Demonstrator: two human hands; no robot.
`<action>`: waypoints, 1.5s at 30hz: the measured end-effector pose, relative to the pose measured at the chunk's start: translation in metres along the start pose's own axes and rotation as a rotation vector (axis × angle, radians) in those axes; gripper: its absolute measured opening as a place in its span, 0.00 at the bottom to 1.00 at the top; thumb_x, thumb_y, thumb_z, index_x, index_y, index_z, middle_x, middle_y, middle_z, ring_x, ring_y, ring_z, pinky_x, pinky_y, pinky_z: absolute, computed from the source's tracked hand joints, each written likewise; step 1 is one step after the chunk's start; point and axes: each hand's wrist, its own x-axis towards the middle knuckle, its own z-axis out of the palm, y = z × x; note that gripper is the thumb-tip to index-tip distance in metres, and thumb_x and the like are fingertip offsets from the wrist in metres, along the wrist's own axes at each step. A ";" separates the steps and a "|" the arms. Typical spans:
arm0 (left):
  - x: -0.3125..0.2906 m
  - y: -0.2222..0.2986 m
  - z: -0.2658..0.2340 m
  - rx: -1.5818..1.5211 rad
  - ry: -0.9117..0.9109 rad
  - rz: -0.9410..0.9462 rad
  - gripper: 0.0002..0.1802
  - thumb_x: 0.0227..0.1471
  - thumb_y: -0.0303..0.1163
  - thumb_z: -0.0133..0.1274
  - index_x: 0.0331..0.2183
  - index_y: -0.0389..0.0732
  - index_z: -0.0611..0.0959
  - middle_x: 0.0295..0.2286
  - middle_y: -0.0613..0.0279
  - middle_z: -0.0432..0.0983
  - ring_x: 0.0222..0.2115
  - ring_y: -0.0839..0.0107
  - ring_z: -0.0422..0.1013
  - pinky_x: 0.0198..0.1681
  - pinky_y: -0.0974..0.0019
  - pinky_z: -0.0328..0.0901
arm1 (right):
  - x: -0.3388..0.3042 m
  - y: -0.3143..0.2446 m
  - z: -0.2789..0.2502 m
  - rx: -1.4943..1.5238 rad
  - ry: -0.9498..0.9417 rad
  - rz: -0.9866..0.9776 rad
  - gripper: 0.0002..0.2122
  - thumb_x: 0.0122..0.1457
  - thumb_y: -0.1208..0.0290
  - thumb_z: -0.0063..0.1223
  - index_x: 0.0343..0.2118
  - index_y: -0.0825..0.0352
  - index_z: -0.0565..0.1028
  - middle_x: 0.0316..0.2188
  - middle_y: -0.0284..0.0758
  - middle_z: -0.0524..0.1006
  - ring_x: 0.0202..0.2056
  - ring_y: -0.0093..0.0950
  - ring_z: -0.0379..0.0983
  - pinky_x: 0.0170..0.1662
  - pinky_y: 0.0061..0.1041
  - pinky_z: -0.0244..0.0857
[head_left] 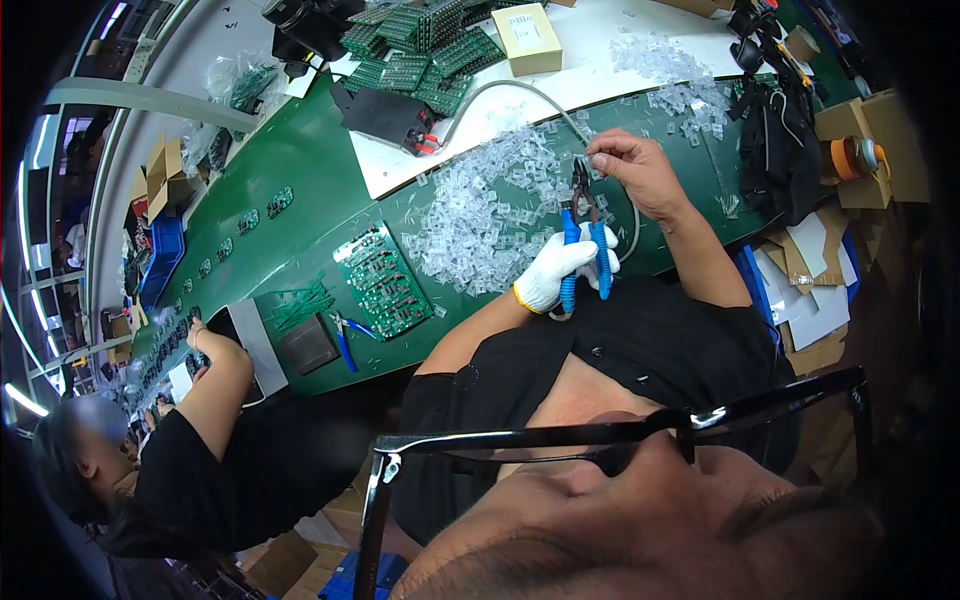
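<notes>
My left hand (560, 266), in a white knit glove, is wrapped round the blue handles of a pair of pliers (604, 265). The dark jaws point away from me over a green worktop. Beside the jaws, my bare right hand (645, 172) has its thumb and fingers pinched together; whatever is between them is too small to make out. A grey cable (520, 84) curves from a black box (385, 118) past my right fingertips and down behind the wrist. Left of the pliers lies a wide heap of small clear plastic pieces (470, 215).
Another clear pile (660, 62) lies farther back, near a small carton (528, 40) and stacked green circuit boards (415, 45). Nearer left are a populated circuit board (382, 280) and blue-handled cutters (346, 345). A co-worker's arm (215, 380) reaches onto the bench. An orange-lidded bottle (850, 160) stands right.
</notes>
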 end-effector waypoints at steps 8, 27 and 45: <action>-0.001 0.006 0.006 0.044 -0.029 -0.006 0.37 0.58 0.53 0.60 0.55 0.32 0.76 0.39 0.48 0.83 0.36 0.62 0.81 0.38 0.64 0.75 | -0.002 -0.003 0.008 -0.006 0.068 0.029 0.12 0.62 0.80 0.62 0.48 0.72 0.80 0.40 0.30 0.81 0.42 0.18 0.76 0.46 0.19 0.71; 0.001 0.005 0.004 0.042 -0.015 -0.012 0.34 0.60 0.50 0.59 0.56 0.32 0.76 0.39 0.49 0.83 0.34 0.63 0.81 0.37 0.65 0.75 | -0.006 -0.002 0.020 -0.028 0.109 0.012 0.09 0.61 0.84 0.61 0.45 0.72 0.79 0.39 0.31 0.79 0.41 0.18 0.76 0.47 0.20 0.73; -0.004 0.006 0.005 -0.048 0.151 0.102 0.25 0.62 0.44 0.59 0.50 0.35 0.77 0.35 0.53 0.82 0.33 0.63 0.80 0.34 0.64 0.74 | -0.003 -0.001 0.015 0.121 0.075 0.063 0.11 0.61 0.82 0.64 0.46 0.72 0.79 0.38 0.32 0.79 0.39 0.20 0.77 0.45 0.21 0.74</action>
